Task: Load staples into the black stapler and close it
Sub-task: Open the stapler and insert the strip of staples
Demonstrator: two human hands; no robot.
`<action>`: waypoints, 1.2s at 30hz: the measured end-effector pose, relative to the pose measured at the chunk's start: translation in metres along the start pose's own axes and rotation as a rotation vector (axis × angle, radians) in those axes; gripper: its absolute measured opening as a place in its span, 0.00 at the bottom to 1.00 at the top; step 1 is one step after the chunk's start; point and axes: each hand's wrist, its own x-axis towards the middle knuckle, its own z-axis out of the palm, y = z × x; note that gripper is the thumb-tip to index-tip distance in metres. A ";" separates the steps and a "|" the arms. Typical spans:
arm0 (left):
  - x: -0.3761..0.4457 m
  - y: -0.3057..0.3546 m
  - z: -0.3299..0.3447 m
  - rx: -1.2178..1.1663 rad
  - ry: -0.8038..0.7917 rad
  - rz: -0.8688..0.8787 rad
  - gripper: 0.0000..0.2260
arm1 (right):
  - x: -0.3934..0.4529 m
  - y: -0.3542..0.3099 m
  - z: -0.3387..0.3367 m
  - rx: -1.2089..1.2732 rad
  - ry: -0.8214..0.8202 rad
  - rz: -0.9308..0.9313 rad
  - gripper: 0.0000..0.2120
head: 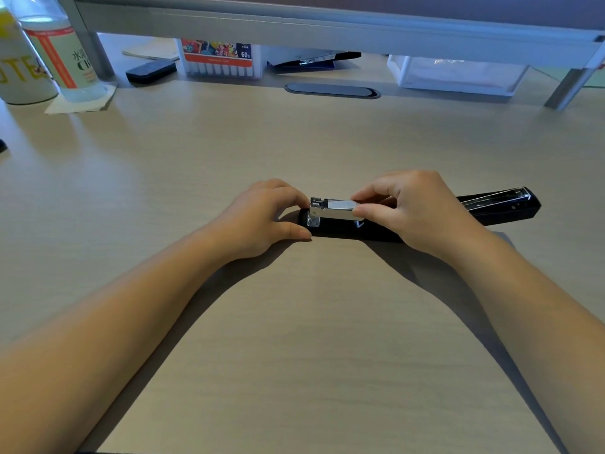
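From the head camera, the black stapler (pixel 343 229) lies opened flat on the bench (pixel 294 322), its long axis running left to right. The hinged top arm (pixel 501 204) is swung out to the right, beyond the right hand (pixel 415 214). The metal magazine (pixel 330 211) sits directly between the two hands. The right hand's grip is pinched, thumb and forefinger on a strip of staples (pixel 342 204) resting in or just over the magazine channel; whether it is fully seated cannot be told. The left hand (pixel 262 217) steadies the magazine's front end, forefinger on the metal nose, thumb at the black base, grip loosely closed around it. Judging from this, the strip must slide along that axis, and the right hand is nearer the top arm for closing.
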 end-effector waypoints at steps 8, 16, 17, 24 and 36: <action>0.000 0.001 -0.001 0.004 -0.007 -0.005 0.18 | -0.002 0.000 0.003 -0.012 -0.013 -0.022 0.14; 0.000 0.000 -0.001 -0.009 -0.008 -0.004 0.18 | -0.006 0.004 -0.001 -0.011 -0.017 -0.030 0.06; 0.000 0.000 -0.001 -0.007 -0.008 -0.003 0.18 | -0.006 0.004 0.000 -0.017 -0.028 -0.030 0.06; 0.002 -0.002 0.000 -0.003 0.004 -0.005 0.19 | -0.003 0.001 0.002 0.016 -0.088 -0.053 0.11; 0.000 -0.008 -0.011 0.047 0.036 -0.071 0.18 | -0.014 0.018 -0.021 -0.343 0.014 0.179 0.19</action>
